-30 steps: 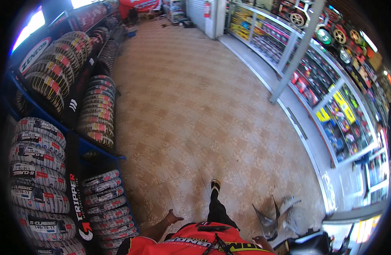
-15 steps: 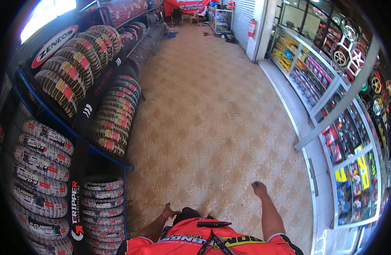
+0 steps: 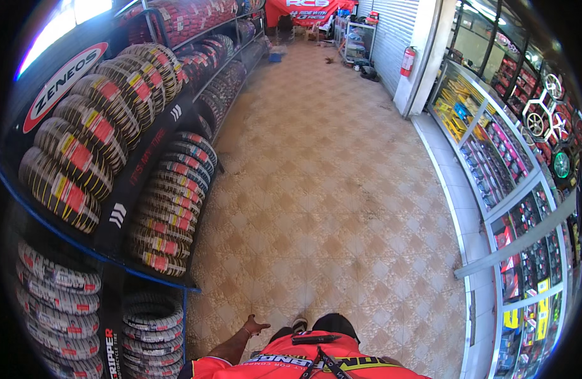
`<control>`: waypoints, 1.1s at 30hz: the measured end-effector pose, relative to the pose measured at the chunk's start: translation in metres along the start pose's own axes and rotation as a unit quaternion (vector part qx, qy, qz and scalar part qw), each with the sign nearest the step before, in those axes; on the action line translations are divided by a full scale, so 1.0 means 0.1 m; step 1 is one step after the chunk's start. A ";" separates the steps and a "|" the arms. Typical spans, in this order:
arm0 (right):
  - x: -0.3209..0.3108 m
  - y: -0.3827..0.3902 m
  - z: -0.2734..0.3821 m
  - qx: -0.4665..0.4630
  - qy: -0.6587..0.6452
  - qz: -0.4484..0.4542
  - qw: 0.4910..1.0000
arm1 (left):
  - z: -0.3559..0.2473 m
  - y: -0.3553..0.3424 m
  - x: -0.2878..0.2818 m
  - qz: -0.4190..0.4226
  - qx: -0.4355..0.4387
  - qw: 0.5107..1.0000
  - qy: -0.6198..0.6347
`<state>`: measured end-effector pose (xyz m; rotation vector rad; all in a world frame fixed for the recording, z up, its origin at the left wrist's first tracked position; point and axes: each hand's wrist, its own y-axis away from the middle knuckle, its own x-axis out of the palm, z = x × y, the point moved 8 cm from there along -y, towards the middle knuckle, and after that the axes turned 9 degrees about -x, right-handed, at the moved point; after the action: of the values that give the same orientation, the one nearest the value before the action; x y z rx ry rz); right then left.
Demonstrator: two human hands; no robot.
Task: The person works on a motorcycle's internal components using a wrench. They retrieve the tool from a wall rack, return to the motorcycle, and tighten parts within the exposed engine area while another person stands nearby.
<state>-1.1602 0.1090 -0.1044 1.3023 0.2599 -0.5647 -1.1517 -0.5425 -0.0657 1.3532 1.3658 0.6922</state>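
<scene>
Low in the picture, my left hand (image 3: 257, 325) hangs beside my body with its fingers apart and nothing in them. It is over the tiled floor (image 3: 329, 208), touching nothing. The nearest goods to it are tyres (image 3: 153, 325) stacked on the lower left rack. My right hand is out of sight. A dark pen-like object (image 3: 315, 339) lies across the chest of my red shirt (image 3: 291, 354), above a black lanyard (image 3: 332, 367). One shoe (image 3: 300, 324) shows just ahead of the shirt.
Tyre racks (image 3: 101, 252) line the left side. Glass display cases (image 3: 493, 208) run along the right, with a grey post (image 3: 525, 246) slanting before them. Farther off are a fire extinguisher (image 3: 408, 61), a rolling shutter (image 3: 392, 38), a glass cabinet (image 3: 355, 38) and a red banner (image 3: 310, 11).
The view has moved forward along the aisle, so racks and cases slide nearer. My right hand, swung forward before, has dropped out of view. My left hand stays low with its fingers apart.
</scene>
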 end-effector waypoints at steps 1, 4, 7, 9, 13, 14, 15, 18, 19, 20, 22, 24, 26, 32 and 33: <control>-0.09 -0.08 -0.04 0.022 -0.035 0.001 0.999 | -0.18 -0.06 -0.09 -0.017 0.010 0.999 0.032; -0.50 -0.48 -0.01 0.032 -0.067 0.014 0.997 | -0.57 -0.30 -0.26 0.009 -0.036 0.999 0.038; -1.08 -1.19 -0.07 -0.014 -0.033 0.030 0.999 | -0.97 -0.60 -0.39 -0.009 -0.096 0.995 0.014; -1.69 -1.82 0.19 -0.205 0.088 0.032 0.974 | -1.29 -0.77 -0.51 -0.015 -0.113 0.991 0.068; -4.02 -3.55 1.14 -0.040 0.117 -0.065 0.990 | -2.47 -1.07 -0.88 0.033 -0.111 0.990 0.081; -4.77 -3.84 1.76 -0.099 0.125 -0.116 0.980 | -2.89 -1.18 -0.98 0.057 -0.081 0.992 0.082; -5.50 -4.06 2.38 -0.116 0.111 -0.165 0.973 | -3.27 -1.29 -1.20 0.004 -0.065 0.993 0.095; -7.39 -4.17 4.22 -0.219 -0.019 -0.220 0.950 | -4.40 -1.57 -1.65 -0.091 -0.011 0.989 0.112; -7.92 -4.07 4.81 -0.269 0.029 -0.255 0.928 | -4.73 -1.69 -1.77 -0.081 -0.005 0.991 0.104; -8.38 -3.98 5.30 -0.309 0.015 -0.265 0.913 | -5.04 -1.82 -1.90 -0.073 -0.007 0.993 0.096; -9.12 -3.88 5.96 -0.368 -0.023 -0.293 0.882 | -5.63 -2.13 -2.08 -0.075 0.004 0.993 0.092; -9.61 -3.98 6.29 -0.420 -0.066 -0.330 0.843 | -6.07 -2.51 -2.31 -0.072 -0.003 0.993 0.091; -9.79 -4.41 6.23 -0.387 -0.060 -0.325 0.861 | -6.55 -2.97 -2.49 -0.008 0.019 0.990 0.140; -8.98 -5.78 4.47 -0.087 0.133 -0.064 0.985 | -8.00 -3.72 -3.45 -0.013 -0.037 0.987 0.154; -8.81 -5.85 4.16 -0.045 0.134 -0.003 0.990 | -8.24 -3.75 -3.67 -0.015 -0.045 0.992 0.121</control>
<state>-2.2628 -0.1631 -0.0548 1.2880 0.5063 -0.3780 -2.1067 -0.7480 -0.0746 1.2043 1.5235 0.9085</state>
